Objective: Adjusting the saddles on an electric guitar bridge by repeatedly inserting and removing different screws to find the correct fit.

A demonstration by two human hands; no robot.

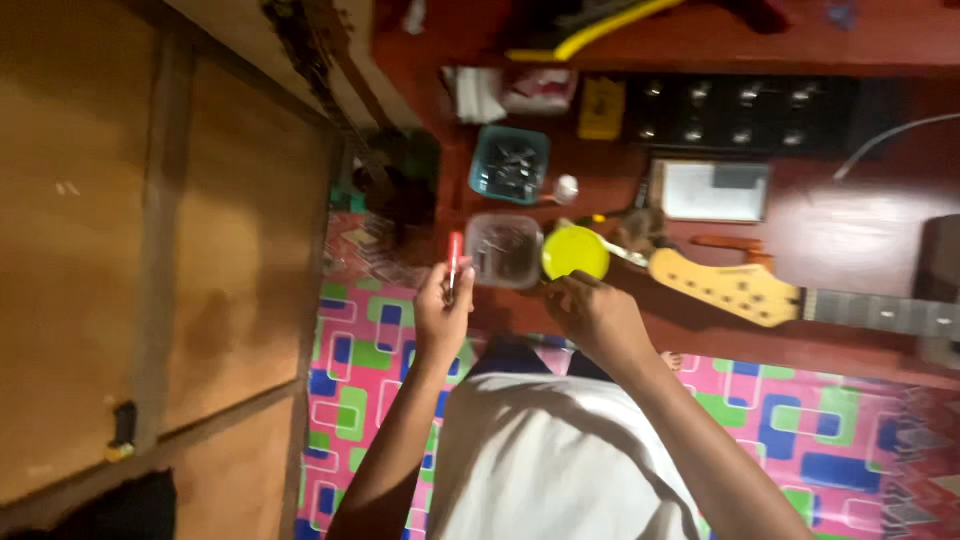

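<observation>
My left hand (pixel 441 307) is closed around a thin red tool (pixel 455 258) that points up towards a clear plastic tub (pixel 504 250) of small metal parts. My right hand (pixel 594 312) holds the edge of a round yellow lid (pixel 575 252), right beside that tub. Both hands hover over the near edge of a dark red table (pixel 850 235). A guitar headstock (pixel 735 287) in pale yellow lies just right of my right hand, its neck running off to the right.
A teal tub (pixel 510 164) of metal bits sits beyond the clear one. Farther back are a white-screened device (pixel 712 190), a yellow card (pixel 601 108) and a black drawer unit (pixel 740 108). A patterned pink mat (pixel 800 430) covers the floor; a wooden panel (pixel 150 250) stands left.
</observation>
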